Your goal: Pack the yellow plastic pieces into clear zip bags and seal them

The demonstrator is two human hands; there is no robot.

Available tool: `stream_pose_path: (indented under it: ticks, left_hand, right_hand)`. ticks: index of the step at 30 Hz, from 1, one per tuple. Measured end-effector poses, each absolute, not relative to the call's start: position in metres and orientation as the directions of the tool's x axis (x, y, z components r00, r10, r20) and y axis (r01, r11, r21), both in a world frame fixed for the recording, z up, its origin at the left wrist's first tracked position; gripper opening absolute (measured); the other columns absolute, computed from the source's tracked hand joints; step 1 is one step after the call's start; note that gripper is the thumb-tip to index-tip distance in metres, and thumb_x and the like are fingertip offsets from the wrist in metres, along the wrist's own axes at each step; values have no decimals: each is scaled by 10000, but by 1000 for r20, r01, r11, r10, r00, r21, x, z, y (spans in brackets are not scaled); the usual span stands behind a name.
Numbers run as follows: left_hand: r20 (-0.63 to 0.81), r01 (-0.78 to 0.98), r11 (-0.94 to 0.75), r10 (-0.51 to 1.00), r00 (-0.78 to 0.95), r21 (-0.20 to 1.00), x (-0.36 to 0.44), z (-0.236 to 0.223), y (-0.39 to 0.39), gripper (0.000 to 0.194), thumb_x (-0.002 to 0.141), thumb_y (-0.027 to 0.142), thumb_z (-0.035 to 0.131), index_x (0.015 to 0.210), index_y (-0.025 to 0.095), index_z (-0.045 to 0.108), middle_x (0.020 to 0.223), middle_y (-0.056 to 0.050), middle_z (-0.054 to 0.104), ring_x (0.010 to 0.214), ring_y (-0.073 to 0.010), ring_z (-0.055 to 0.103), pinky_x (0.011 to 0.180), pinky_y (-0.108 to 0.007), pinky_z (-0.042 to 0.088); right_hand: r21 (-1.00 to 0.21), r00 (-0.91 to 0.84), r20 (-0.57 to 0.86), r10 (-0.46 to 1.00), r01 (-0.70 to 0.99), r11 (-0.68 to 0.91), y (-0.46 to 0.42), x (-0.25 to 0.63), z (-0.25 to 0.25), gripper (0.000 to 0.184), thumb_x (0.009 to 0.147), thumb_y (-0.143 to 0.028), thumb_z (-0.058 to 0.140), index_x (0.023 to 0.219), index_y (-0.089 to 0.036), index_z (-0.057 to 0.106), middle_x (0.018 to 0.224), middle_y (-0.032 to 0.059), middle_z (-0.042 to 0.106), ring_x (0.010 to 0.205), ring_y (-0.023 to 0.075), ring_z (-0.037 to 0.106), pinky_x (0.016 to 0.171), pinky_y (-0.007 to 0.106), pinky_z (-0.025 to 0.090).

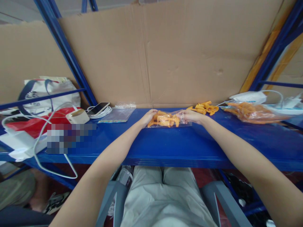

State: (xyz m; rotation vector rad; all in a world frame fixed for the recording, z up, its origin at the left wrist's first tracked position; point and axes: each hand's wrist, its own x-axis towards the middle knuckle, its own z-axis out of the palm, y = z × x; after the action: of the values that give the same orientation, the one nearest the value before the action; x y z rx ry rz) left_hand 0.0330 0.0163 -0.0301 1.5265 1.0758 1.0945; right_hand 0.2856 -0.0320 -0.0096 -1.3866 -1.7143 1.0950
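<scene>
A clear plastic bag [163, 119] with several orange plastic pieces inside lies on the blue shelf top in front of me. My left hand [149, 117] grips its left end, fingers curled over the edge. At the other end, my right hand [189, 116] is closed on the bag's clear plastic. Just beyond my right hand sits a loose pile of orange plastic pieces [207, 108]. What exactly the pieces are cannot be made out.
Farther right is a larger bag of orange pieces [258, 112]. Flat clear bags [118, 113], a phone [98, 108] and coiled white cable lie left. A power strip [21, 142], red bag [56, 118] and tote bag [52, 94] crowd the far left. Cardboard [189, 53] stands behind.
</scene>
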Motion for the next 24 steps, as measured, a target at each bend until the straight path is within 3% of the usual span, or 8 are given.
stream_pose_path:
  ticks: [4, 9, 16, 24]
  left_hand:
    - [124, 86, -146, 967, 223, 986, 33, -30, 16, 158, 856, 175, 511, 988, 183, 597, 1061, -63, 677, 998, -183, 636, 916, -319, 511]
    - [129, 86, -154, 961, 243, 984, 33, -31, 17, 173, 856, 175, 509, 1007, 182, 593, 1051, -55, 678, 1023, -177, 635, 935, -305, 497]
    - [127, 94, -148, 972, 197, 985, 32, -32, 19, 167, 836, 158, 511, 971, 186, 607, 1050, -53, 680, 1011, -185, 631, 937, -312, 494]
    - [142, -3, -145, 966, 214, 989, 31, -34, 22, 172, 773, 200, 602, 943, 181, 618, 972, -36, 665, 932, -180, 626, 911, -314, 479]
  right_hand:
    - [-960, -276, -75, 958, 281, 6, -38, 282, -7, 143, 793, -95, 641, 676, -156, 586, 537, -12, 532, 451, 68, 443, 443, 187, 383]
    - [-990, -271, -56, 961, 140, -19, -41, 267, -7, 13, 808, -145, 658, 798, -145, 666, 567, 0, 580, 466, 76, 447, 469, 198, 410]
    - [-997, -285, -61, 956, 68, -44, -45, 256, -10, 103, 831, -108, 649, 904, -122, 721, 619, 24, 650, 490, 83, 488, 502, 193, 428]
    - [-995, -293, -75, 953, -46, -93, -39, 259, -14, 110, 823, -29, 596, 772, -114, 646, 586, 22, 606, 482, 70, 477, 457, 167, 402]
